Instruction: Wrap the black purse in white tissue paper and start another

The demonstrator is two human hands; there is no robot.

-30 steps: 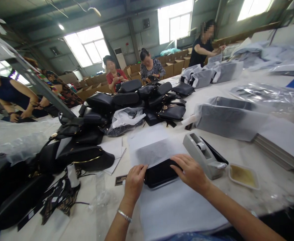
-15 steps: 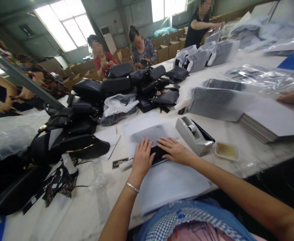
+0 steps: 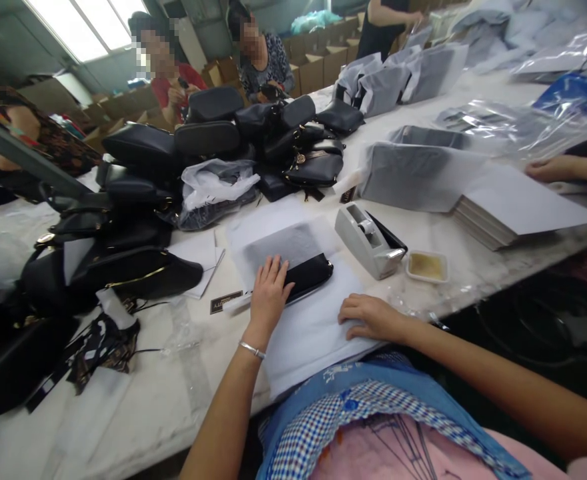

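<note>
A black bag [image 3: 307, 275] with a small gold fitting at its right end lies on white wrapping paper [image 3: 313, 337]. My left hand [image 3: 272, 288] rests flat on the bag's left part, fingers stretched out. Near the table's front edge, my right hand [image 3: 371, 317] touches the paper with bent fingers, the thumb apart from them. I cannot make out any paper pinched there. A translucent grey sheet [image 3: 278, 247] lies just beyond the bag. A black tag with gold lettering [image 3: 223, 302] is left of my left hand.
A grey tape dispenser [image 3: 368, 247] and a small dish with a yellowish pad [image 3: 427, 266] stand to the right. Stacked white boards [image 3: 528, 200] lie farther right, by another person's hand [image 3: 553, 168]. Black bags [image 3: 207, 139] pile up at the left and back. Several co-workers are beyond.
My right hand has left the bag and come back toward me onto the paper's near part. My left hand stays on the bag. The view has tilted down.
</note>
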